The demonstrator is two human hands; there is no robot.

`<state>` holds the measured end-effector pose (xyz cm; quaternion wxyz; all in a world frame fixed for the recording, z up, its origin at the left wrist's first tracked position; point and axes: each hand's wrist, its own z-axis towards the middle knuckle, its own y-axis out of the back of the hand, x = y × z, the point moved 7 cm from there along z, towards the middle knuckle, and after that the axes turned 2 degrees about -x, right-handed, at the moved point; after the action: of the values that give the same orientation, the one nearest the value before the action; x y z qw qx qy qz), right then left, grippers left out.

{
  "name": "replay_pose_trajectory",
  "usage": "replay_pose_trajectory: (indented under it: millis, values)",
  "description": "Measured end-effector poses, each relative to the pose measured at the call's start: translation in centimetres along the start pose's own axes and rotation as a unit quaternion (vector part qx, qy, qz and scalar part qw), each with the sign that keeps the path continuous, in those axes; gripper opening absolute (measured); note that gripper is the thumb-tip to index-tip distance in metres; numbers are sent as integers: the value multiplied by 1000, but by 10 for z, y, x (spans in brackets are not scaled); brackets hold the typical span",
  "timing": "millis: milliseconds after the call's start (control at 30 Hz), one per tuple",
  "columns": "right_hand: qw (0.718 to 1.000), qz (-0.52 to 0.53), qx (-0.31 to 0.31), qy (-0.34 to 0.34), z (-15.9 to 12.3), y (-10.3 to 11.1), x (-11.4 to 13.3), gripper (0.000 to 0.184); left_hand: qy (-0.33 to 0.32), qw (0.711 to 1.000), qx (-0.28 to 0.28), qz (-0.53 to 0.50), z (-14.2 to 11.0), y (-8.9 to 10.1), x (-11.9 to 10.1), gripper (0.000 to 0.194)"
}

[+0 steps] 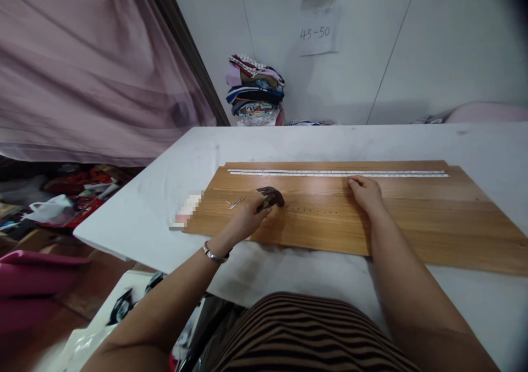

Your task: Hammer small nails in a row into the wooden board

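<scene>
My left hand (247,215), with a bracelet on its wrist, grips a claw hammer (273,196) close behind its dark head. The hammer is over the left part of a wooden board (313,234). A row of small dark dots (311,211), nails or holes, runs rightward from the hammer head. My right hand (367,193) has its fingers pinched together at the lower edge of two white marked strips (297,174); anything between the fingertips is too small to make out. Several loose nails (236,202) lie on the board just left of the hammer.
The board rests on a white table (157,196). A blurred-out item (187,209) lies by the board's left end. Folded cloths (256,91) are stacked behind the table against the wall. A pink curtain (94,58) hangs at the left, above bags and clutter (53,209).
</scene>
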<state>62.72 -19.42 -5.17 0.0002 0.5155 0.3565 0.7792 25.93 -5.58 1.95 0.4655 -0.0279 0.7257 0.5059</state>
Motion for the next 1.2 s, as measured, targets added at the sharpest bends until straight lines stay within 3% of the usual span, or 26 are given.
replay_pose_trajectory:
  millis: [1200]
  values:
    - [1000, 1, 7, -6, -2, 1, 5, 29, 23, 1000, 15, -8, -2, -2, 1, 29]
